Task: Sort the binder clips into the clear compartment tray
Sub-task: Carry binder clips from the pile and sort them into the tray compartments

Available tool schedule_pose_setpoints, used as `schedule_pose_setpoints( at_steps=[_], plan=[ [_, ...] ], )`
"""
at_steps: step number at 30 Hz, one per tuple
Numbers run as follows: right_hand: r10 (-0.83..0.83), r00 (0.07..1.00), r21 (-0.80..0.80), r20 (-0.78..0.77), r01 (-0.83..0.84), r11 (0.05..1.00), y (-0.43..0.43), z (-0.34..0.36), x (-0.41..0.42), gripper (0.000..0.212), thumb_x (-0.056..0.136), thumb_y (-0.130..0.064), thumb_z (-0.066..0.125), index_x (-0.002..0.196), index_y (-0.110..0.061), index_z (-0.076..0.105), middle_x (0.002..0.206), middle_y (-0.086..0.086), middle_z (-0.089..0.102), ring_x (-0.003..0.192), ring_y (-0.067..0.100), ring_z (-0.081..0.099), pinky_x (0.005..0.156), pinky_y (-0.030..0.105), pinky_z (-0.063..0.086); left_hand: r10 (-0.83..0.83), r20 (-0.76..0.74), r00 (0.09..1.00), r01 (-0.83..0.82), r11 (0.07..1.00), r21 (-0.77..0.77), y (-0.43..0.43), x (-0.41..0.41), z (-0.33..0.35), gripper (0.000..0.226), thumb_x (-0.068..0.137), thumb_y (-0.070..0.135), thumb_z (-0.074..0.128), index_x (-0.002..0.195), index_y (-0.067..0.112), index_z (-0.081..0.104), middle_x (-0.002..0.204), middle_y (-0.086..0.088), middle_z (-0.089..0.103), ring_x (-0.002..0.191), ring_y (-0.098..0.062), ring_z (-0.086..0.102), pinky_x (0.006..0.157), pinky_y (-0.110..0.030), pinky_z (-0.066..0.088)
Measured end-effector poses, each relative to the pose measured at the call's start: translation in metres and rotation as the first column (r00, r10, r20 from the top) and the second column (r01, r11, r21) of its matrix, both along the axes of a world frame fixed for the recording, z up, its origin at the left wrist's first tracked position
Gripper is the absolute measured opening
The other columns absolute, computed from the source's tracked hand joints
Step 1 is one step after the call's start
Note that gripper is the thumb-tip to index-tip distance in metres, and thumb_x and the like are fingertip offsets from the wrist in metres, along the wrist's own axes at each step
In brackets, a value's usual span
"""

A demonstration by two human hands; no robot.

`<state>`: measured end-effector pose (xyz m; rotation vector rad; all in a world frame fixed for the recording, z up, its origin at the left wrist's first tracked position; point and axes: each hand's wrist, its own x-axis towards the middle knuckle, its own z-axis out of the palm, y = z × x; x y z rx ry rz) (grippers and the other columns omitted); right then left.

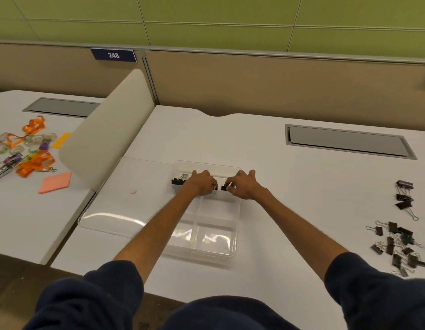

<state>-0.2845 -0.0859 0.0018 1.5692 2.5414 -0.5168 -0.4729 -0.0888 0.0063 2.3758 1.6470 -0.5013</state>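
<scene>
The clear compartment tray (216,244) lies on the white desk in front of me. Both hands reach over its far end. My left hand (203,183) has its fingers curled over a black binder clip, which it mostly hides. My right hand (242,185) pinches another black binder clip (224,187) between thumb and fingers. A few black clips (179,181) with silver handles sit in the far left compartment, just left of my left hand. Loose black binder clips lie in a pile (401,246) at the right of the desk, with a smaller group (404,196) beyond it.
The tray's clear lid (126,198) lies flat to its left, with a small pink disc (133,191) on it. A grey cable hatch (347,141) is set into the desk at far right. A beige divider (106,129) separates a neighbouring desk holding orange lanyards (34,160) and sticky notes (55,182).
</scene>
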Motion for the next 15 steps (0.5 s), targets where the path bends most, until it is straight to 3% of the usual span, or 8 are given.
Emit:
schedule_pose_setpoints(
  at_steps=[5,9,15],
  plan=[
    [0.004,0.999,-0.061,0.042,-0.001,0.998,-0.001,0.002,-0.007,0.035,0.096,-0.029,0.036,0.121,-0.035,0.060,0.115,-0.009,0.067,0.126,0.016,0.036,0.100,0.047,0.021,0.023,0.071,0.997,-0.024,1.000,0.010,-0.005,-0.003,-0.005,0.035,0.100,0.024,0.035,0.127,0.030,0.055,0.133,-0.011,0.049,0.129,-0.022,0.042,0.105,-0.048,0.027],
    [0.032,0.995,-0.097,0.095,-0.023,0.995,-0.001,0.000,-0.011,0.041,0.098,-0.027,0.028,0.123,-0.037,0.059,0.125,-0.007,0.061,0.126,0.018,0.037,0.099,0.050,0.021,0.031,0.187,0.982,-0.039,0.998,0.041,-0.011,-0.007,-0.006,0.041,0.091,0.010,0.044,0.125,0.028,0.056,0.125,-0.008,0.055,0.121,-0.024,0.050,0.099,-0.043,0.032],
    [0.024,0.999,-0.086,0.037,-0.021,0.996,-0.005,-0.006,-0.017,0.041,0.099,-0.030,0.026,0.121,-0.033,0.062,0.122,0.001,0.060,0.128,0.019,0.034,0.096,0.050,0.022,0.074,0.402,0.912,-0.181,0.955,0.234,-0.017,-0.015,0.000,0.046,0.084,-0.005,0.048,0.121,0.021,0.058,0.118,-0.002,0.063,0.109,-0.021,0.055,0.090,-0.034,0.037]
  ],
)
